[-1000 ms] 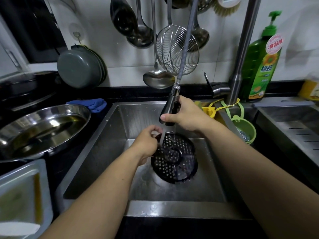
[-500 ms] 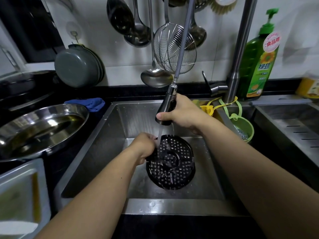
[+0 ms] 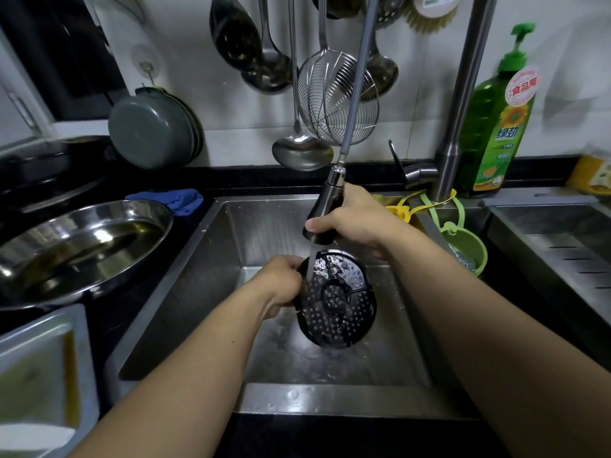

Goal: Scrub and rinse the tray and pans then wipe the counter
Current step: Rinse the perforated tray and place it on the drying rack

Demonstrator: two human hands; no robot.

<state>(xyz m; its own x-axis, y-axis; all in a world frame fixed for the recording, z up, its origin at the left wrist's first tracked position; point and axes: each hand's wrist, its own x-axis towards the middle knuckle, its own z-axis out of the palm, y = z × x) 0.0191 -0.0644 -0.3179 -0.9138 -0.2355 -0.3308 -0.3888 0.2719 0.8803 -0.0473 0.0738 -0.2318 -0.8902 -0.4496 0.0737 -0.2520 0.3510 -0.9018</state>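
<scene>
Both bare forearms are reaching forward over the sink (image 3: 185,285). The left hand (image 3: 281,282) is sitting low above the sink's middle, fingers curling closed around the rim of the perforated tray (image 3: 337,302). The right hand (image 3: 347,223) is hovering higher, toward the sink's back wall, wrapping the sprayer head (image 3: 325,213), thumb pressing its front.

Dim, cool indoor light falls from overhead. Glare streaks the steel bowl (image 3: 76,249) and the sink (image 3: 330,401) rim. Wide-angle bending curves the edges; the corners blur, and the black counter (image 3: 139,312) lies in shadow.
</scene>
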